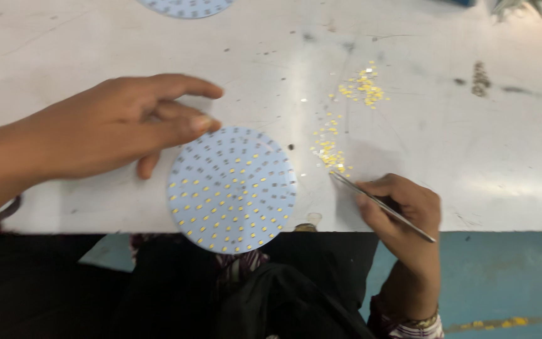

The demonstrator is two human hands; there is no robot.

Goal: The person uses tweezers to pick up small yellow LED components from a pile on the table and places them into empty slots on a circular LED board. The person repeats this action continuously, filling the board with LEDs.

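Steadying the round LED board [232, 188] at the table [503, 157] edge, fingers loosely spread, the left hand [105, 135] is bracing while the right hand [403, 210] is pinching tweezers [381, 206] toward yellow chips [330, 157] just right of the board, best lifted singly.

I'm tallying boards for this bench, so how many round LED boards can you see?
2. One round pale-blue LED board overhangs the white table's near edge by the left hand; another round board is cut off at the top edge.

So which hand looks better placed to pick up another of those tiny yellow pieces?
Probably the right hand. It holds the metal tweezers, and their tips lie at the edge of the loose yellow chips on the table. The left hand holds no tool; its fingers rest by the round LED board.
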